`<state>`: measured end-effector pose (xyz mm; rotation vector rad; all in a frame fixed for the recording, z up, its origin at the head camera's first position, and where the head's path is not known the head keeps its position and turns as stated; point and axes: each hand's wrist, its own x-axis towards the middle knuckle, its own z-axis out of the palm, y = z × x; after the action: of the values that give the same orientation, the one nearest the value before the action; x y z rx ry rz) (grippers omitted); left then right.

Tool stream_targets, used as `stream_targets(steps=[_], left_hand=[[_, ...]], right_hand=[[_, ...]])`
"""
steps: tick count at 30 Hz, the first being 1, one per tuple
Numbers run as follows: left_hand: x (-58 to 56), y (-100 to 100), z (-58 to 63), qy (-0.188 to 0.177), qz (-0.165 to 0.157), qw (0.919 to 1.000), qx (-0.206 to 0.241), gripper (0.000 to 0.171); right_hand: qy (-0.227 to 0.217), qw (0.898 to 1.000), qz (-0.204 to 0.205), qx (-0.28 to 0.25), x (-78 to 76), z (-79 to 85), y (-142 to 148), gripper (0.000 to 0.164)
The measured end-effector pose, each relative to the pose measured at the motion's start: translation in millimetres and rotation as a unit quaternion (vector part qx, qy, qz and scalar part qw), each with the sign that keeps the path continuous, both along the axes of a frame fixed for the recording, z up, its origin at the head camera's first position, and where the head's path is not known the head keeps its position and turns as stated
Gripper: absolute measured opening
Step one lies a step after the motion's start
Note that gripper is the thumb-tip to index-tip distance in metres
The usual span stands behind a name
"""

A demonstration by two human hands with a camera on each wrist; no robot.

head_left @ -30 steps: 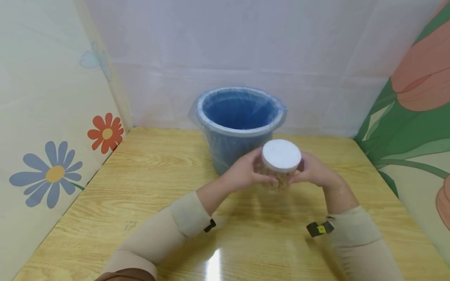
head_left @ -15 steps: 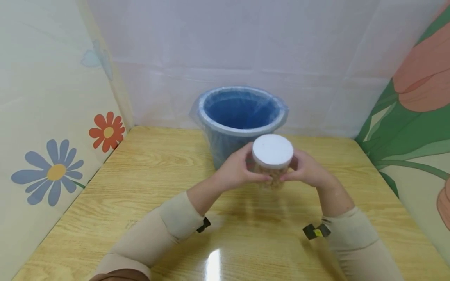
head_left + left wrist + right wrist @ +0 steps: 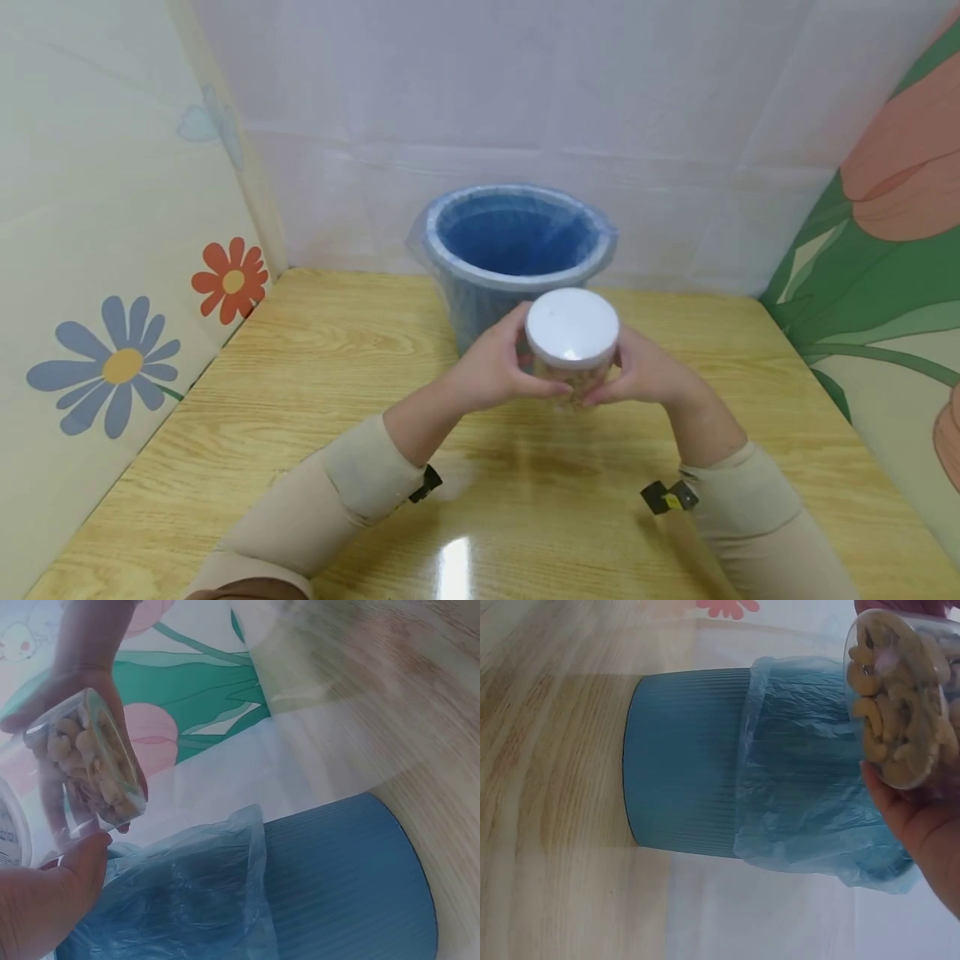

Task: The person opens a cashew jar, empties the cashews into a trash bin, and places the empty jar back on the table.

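Note:
A clear plastic jar (image 3: 572, 375) with a white lid (image 3: 573, 325) is held upright between both hands, raised above the table. Cashews (image 3: 900, 712) fill its lower part, plain to see through the wall in the right wrist view. My left hand (image 3: 495, 362) grips the jar from the left, thumb across its front. From the other side my right hand (image 3: 648, 367) grips it in the same way. Most of the other fingers are hidden behind the jar in the head view. Just beyond it stands a blue bin (image 3: 480, 312), partly covered by the hands and jar.
The bin is lined with a thin translucent bag (image 3: 802, 765) folded over its rim. It stands on a wood-grain table (image 3: 360, 333), near the white back sheet (image 3: 525, 83). Flower-printed panels (image 3: 90, 208) flank the table on both sides. Each sleeve cuff carries a small black device (image 3: 670, 497).
Both hands have carried the jar a little to the left, and it looks slightly larger in the head view. The grip stays the same, and the bin has not moved.

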<state>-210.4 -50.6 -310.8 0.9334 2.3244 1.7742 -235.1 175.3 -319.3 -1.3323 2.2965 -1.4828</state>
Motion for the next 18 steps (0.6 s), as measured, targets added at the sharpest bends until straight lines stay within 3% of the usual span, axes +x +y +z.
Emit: stream_targets(steps=[7,14,18], left_hand=[[1.9,2,3.8,-0.014,-0.019,0.9991,0.034,0.085],[15.2,2,28.9,-0.014,-0.043,0.9984,0.034,0.083],[11.1,0,30.4,-0.009,-0.059,0.9978,0.028,0.081]], right_hand=[[0.024,1.000,-0.017,-0.009,1.5,5.4,-2,0.095],[0.043,0.998,-0.019,-0.036,1.8,11.0,-1,0.096],[0.031,0.999,-0.002,-0.039,1.6,14.8,1,0.094]])
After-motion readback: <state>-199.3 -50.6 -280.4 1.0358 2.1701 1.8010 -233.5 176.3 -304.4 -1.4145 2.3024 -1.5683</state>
